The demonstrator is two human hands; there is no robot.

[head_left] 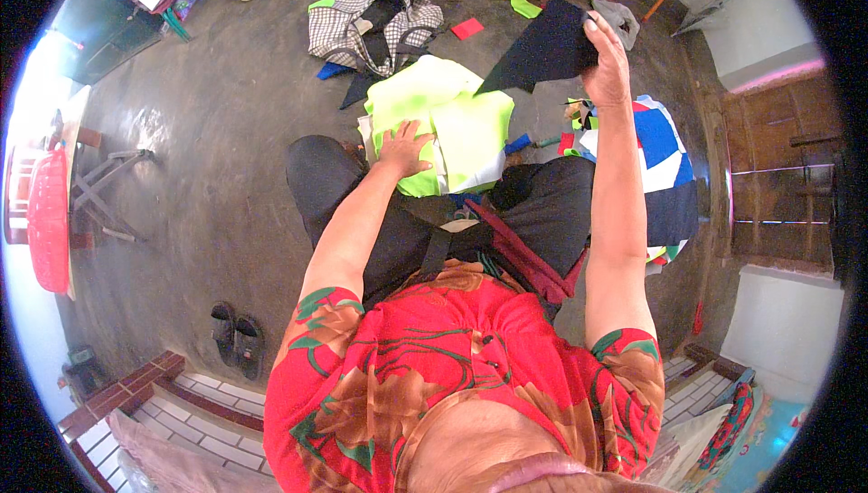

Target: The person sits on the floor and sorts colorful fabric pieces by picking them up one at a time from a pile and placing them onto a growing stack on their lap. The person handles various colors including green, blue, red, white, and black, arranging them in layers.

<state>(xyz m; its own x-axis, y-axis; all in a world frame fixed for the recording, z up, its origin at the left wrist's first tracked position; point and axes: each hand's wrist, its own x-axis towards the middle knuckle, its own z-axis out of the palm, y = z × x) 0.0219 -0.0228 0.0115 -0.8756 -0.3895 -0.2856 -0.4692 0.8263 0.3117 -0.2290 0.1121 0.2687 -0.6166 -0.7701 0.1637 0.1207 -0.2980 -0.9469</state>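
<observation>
Right grip: our right hand [604,63] was clenched on a dark cloth piece [542,48], raised up in front.
Left grip: our left hand [402,149] lay flat and released on the lime-green fabric stack [452,118] at our knees.
Relation: the dark piece hung up and right of the stack, its point trailing left; the right hand was nearer.
Around: a checked bag [362,27] on the floor [217,131].

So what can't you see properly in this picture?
Head view only:
- Right hand: its fingertips are hidden behind the dark cloth piece it grips.
- Neon-yellow cloth stack: the left hand covers part of it, and the lower pieces are buried under the top ones.
- Blue, white and red cloth pile: partly hidden by the right forearm.
- Red basket: bent by the fisheye rim.
</observation>
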